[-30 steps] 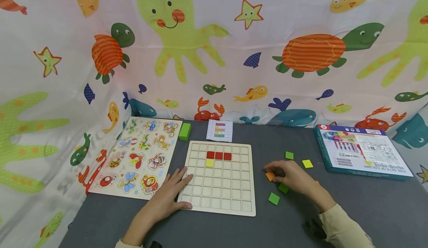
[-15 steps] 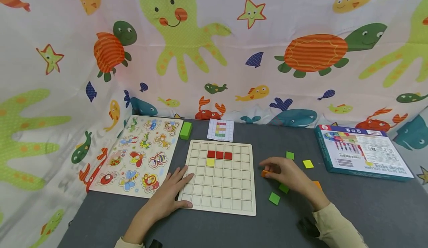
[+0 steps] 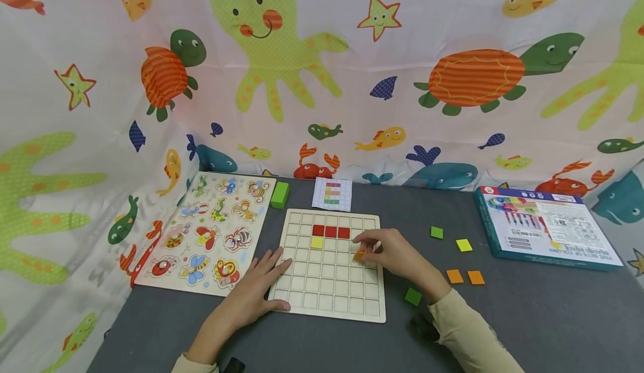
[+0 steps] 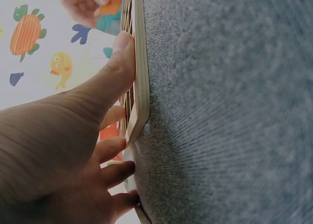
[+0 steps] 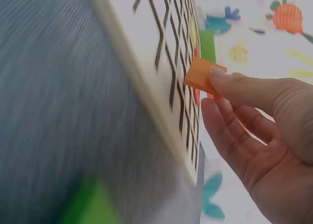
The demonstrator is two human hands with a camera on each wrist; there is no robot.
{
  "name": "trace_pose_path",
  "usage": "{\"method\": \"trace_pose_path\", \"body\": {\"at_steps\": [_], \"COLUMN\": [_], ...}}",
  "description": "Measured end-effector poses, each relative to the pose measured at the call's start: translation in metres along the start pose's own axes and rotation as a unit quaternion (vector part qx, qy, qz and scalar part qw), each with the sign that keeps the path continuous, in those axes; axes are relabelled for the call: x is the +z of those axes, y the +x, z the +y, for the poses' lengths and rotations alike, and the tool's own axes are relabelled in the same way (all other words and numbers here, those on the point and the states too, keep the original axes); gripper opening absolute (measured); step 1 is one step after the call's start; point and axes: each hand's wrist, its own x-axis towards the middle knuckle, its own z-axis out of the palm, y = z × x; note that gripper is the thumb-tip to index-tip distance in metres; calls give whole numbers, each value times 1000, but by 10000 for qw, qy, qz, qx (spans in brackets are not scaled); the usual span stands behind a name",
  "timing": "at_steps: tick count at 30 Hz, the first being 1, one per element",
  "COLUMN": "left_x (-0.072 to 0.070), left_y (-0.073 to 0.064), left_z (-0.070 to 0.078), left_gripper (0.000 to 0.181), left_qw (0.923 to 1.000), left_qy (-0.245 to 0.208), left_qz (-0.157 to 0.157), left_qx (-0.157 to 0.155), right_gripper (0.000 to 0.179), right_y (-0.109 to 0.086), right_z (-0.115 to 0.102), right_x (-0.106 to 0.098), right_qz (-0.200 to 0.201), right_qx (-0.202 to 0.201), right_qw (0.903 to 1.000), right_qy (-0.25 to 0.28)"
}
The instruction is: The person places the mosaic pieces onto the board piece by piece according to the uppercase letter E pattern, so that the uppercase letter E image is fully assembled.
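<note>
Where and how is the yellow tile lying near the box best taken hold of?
Probably by two opposite edges, coming from above on the side away from the box: the yellow tile lies flat, so mainly its thin edges offer a pinch.

Head view clear, under soft, even light; the white cloth backdrop printed with sea animals point(image 3: 322, 9) bright and faintly pink, the dark-grey tabletop point(image 3: 327, 348) dimmer; left wrist view soft and grainy rightward; right wrist view hazy, a thin orange square tile point(image 5: 201, 71) fairly sharp, a bright-green piece point(image 5: 93, 207) blurred.
</note>
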Motion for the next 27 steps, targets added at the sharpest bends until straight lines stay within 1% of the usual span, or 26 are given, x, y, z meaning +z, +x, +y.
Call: {"method": "trace_pose_path", "body": {"at_steps": [4, 8, 11, 13, 19, 27], "left_x": [1, 2, 2, 2, 2, 1], "left_y": [-1, -2, -1, 0, 2, 1], "left_z": [-2, -4, -4, -4, -2, -4], "left_gripper": [89, 89, 89, 89, 89, 90], "left_qw": [10000, 10000, 9999, 9999, 9999, 10000], "left_qy": [41, 19, -36, -43, -25, -5], "left_qz": [2, -7, 34, 41, -7, 0], "left_qx": [-23, 25, 97, 125, 138, 64], "right_gripper": [32, 31, 30, 29, 29, 28], "right_y": [19, 36, 49, 55, 67, 74], "right_z": [-13, -27, -35, -37, -36, -37], "right_x": [16, 31, 39, 43, 49, 55], "right_qz": [-143, -285, -387, -434, -441, -535], "right_qx": [-91, -157, -261, -254, -54, -19], "right_qw": [9997, 9991, 9985, 9984, 9990, 9983], "right_qy": [183, 254, 276, 245, 101, -236]}}
